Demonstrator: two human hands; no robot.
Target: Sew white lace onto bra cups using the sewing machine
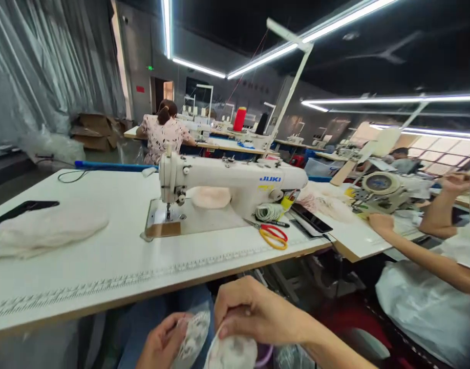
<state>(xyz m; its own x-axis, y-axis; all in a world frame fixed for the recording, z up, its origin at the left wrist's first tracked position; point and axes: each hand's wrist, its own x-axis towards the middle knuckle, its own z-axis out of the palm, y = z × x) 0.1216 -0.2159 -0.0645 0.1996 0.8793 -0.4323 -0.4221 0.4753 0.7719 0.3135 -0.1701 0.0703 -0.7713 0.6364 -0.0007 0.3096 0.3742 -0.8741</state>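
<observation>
The two hands are low down at the near side, just in front of the near edge of the white worktop. The left hand has its fingers pinched around a lacy white piece, which sticks out to the right of the fingers. The right hand is bent over, with its thumb and fingers squeezed on a round white piece that hangs on the near side of them. The two pieces are right next to each other, between and under the hands, and I cannot tell if they are joined. On the worktop, on the far side of the hands, stands a big white sewing machine. A pale pink pad sits under its arm. To the right of the needle lie scissors with one red and one yellow handle, close to a coil of white cord. A black phone is farther right. A soft pale cloth lies at the left of the worktop, and ruler marks run along its near edge. At the right, another person sits by another machine.
</observation>
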